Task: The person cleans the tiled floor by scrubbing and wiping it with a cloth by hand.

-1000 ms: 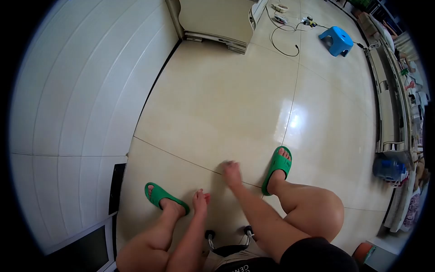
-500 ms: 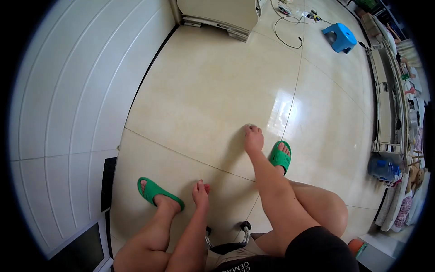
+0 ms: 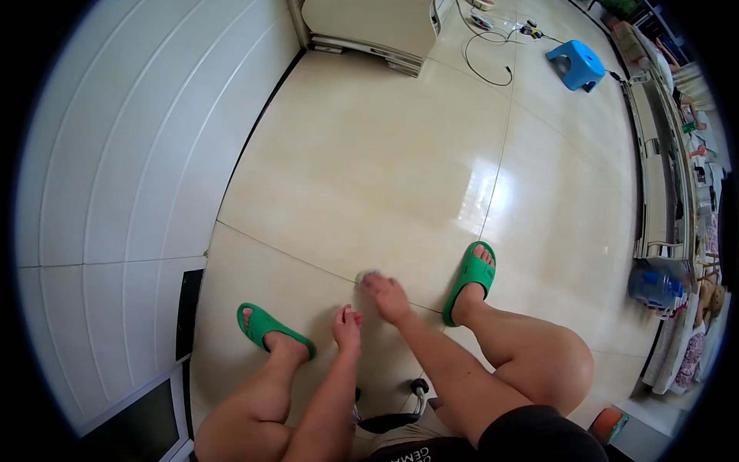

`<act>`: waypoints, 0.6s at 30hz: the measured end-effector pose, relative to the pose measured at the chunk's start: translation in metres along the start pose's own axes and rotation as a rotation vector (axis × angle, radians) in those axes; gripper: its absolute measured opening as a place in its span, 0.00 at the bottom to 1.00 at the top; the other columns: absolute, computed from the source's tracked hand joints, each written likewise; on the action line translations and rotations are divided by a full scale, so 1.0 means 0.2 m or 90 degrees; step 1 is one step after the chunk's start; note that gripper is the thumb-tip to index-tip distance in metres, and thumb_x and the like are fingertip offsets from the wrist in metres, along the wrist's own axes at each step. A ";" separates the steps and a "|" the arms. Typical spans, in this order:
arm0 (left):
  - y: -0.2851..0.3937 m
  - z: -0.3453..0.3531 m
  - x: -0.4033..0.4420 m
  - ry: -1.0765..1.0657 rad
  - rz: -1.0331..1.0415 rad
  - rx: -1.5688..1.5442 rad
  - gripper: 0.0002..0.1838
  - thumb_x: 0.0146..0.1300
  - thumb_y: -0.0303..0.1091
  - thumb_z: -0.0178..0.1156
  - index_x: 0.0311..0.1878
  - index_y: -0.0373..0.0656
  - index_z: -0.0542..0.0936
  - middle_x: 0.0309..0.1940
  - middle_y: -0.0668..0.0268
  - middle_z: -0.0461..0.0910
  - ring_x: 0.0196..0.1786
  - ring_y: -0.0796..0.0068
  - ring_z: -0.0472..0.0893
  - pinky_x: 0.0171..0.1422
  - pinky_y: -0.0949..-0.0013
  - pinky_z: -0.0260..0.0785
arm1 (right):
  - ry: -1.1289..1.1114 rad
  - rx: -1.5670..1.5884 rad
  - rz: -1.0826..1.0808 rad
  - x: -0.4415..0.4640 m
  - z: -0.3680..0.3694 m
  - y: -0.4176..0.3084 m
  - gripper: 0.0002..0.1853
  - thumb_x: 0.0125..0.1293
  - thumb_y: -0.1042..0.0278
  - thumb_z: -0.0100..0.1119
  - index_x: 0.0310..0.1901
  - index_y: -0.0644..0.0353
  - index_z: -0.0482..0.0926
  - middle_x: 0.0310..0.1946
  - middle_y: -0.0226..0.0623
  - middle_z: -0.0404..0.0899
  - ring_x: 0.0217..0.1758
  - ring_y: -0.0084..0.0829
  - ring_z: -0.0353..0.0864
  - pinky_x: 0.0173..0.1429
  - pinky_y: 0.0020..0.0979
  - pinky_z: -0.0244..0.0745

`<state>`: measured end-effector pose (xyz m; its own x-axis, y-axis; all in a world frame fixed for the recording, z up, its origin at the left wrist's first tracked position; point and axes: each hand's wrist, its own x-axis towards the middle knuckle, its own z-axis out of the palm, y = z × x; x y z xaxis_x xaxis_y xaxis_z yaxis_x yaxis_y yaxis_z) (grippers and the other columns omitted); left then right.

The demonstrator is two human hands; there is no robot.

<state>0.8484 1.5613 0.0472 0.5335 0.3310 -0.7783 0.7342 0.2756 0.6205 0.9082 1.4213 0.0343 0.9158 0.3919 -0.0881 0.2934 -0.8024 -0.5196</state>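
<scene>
My right hand (image 3: 387, 299) reaches down between my feet, low over the tiled floor. Its fingers are bent over a small pale grey object (image 3: 366, 276), which shows only partly beyond the fingertips; its kind is unclear. Close by on the left is my left hand (image 3: 347, 329), with fingers curled and thumb drawn in. Whatever those fingers may hold is hidden. Green slippers are on both feet, the left slipper (image 3: 260, 327) beside my left hand and the right slipper (image 3: 472, 277) to the right of my right hand.
White panelling (image 3: 138, 169) runs along the left. A pale cabinet (image 3: 373, 31) stands at the far end, with a cable (image 3: 473, 65) and a blue stool (image 3: 576, 65) to its right. A water jug (image 3: 654, 286) is at the right. Casters (image 3: 418, 385) show below me.
My right hand has moved left and back toward me with the pale object, now close to my left hand. My left hand has shifted slightly right.
</scene>
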 end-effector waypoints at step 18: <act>-0.05 -0.09 0.12 0.091 0.057 -0.027 0.14 0.68 0.30 0.50 0.54 0.37 0.75 0.39 0.62 0.80 0.38 0.75 0.78 0.43 0.74 0.72 | -0.027 0.130 -0.148 0.14 0.23 -0.10 0.28 0.49 0.78 0.57 0.56 0.51 0.76 0.58 0.40 0.73 0.63 0.44 0.70 0.64 0.38 0.67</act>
<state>0.8462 1.5827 0.0245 0.5289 0.4797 -0.7002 0.6661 0.2766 0.6927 0.9149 1.4684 0.0037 0.8173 0.5759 0.0198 0.4285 -0.5844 -0.6891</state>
